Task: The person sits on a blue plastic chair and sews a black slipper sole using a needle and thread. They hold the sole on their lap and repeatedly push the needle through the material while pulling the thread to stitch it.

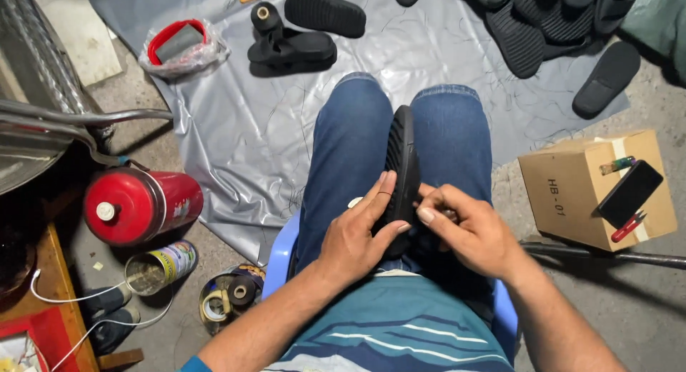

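Observation:
A black rubber sandal sole point(402, 157) stands on edge between my knees, ribbed tread facing left. My left hand point(357, 232) presses flat against its left side, fingers extended, thumb under the near end. My right hand point(468, 229) is closed at the near end of the sole, fingertips pinched around something small that I cannot make out. I sit on a blue plastic chair point(280, 252) in blue jeans.
A grey sheet point(243, 136) on the floor holds black sandals point(293, 50), a thread spool point(264, 16), a pile of soles point(543, 22) and a red container in a bag point(179, 47). Left: red canister point(139, 204), tin can point(161, 266), tape rolls point(229, 297). Right: cardboard box point(572, 190) with a phone point(629, 193).

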